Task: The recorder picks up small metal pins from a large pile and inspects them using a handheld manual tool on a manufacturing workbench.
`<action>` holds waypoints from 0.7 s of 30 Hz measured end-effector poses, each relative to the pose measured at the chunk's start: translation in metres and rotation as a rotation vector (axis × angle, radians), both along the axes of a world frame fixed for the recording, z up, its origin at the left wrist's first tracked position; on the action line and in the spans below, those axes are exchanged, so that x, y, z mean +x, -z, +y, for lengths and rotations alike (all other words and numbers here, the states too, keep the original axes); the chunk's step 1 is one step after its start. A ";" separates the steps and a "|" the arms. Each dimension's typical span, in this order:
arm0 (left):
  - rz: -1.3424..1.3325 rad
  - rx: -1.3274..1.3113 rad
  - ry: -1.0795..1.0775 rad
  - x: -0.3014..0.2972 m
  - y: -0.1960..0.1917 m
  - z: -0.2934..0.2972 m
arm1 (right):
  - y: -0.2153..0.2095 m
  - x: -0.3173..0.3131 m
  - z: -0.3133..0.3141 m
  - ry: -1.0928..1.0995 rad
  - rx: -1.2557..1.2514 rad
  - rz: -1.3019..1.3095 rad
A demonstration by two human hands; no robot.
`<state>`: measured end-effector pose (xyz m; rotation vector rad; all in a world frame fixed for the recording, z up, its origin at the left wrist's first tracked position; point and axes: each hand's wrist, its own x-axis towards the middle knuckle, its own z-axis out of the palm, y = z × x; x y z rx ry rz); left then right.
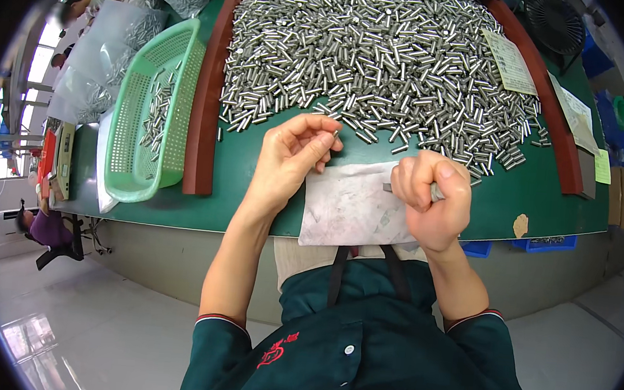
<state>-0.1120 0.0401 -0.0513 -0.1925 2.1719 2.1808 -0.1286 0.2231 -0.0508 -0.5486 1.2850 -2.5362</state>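
My left hand (295, 150) is closed in a pinch at the near edge of a pile of short metal pins (382, 46). The bright end of one metal pin (336, 133) shows between its thumb and fingertips. To its right, my right hand (435, 199) makes a fist around a grey metal piece (387, 187). Bits of that piece poke out at the fist's left side and beside the thumb; the rest is hidden by the fingers. Under and between the hands lies a smudged whitish cloth or sheet (351, 209) at the table's front edge.
Red-brown rails (207, 106) flank the pile on the green table (251, 223). A green plastic basket (117, 169) with some pins stands at left, beside clear bags (92, 57). Paper slips (509, 60) lie on the right rail; a black fan (553, 22) stands behind.
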 end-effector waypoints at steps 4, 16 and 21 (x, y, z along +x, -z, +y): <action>-0.033 0.142 -0.017 0.001 0.002 -0.005 | 0.003 -0.003 0.002 -0.034 -0.085 -0.017; -0.096 0.348 0.019 0.000 0.000 -0.011 | 0.005 -0.004 0.002 -0.023 -0.136 -0.057; -0.074 0.427 -0.101 -0.001 -0.003 -0.013 | 0.007 -0.004 0.002 -0.009 -0.133 -0.075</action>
